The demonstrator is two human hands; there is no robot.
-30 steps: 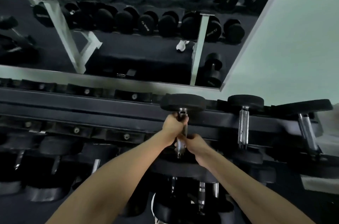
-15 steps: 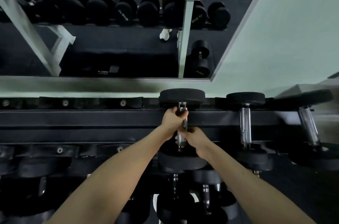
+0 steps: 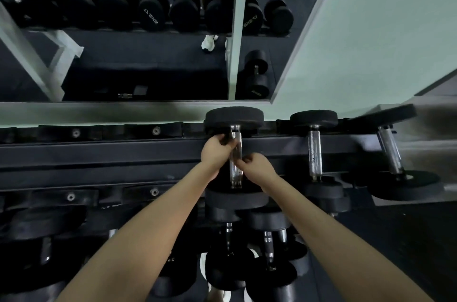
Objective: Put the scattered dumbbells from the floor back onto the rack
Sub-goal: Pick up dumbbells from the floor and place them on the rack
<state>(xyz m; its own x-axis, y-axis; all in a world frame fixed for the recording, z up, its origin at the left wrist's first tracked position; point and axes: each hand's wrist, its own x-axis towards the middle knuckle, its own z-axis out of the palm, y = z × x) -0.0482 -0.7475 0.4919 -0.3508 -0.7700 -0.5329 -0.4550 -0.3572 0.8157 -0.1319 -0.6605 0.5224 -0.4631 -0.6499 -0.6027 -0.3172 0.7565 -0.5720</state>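
- My left hand [image 3: 214,152] has its fingers curled round the far end of the dumbbell [image 3: 235,175] handle, just under the far head.
- My right hand [image 3: 257,165] pinches the same chrome handle at its middle, on the near side of the left hand.
- The dumbbell lies across the top tier of the rack [image 3: 111,153], one head at the far rail and one at the near rail.
- A neighbouring dumbbell [image 3: 314,153] lies on that tier just to its right, and another lies further right.
- Lower-tier dumbbells [image 3: 228,259] sit nearer me.
- A mirror [image 3: 123,67] behind the rack reflects another loaded rack.
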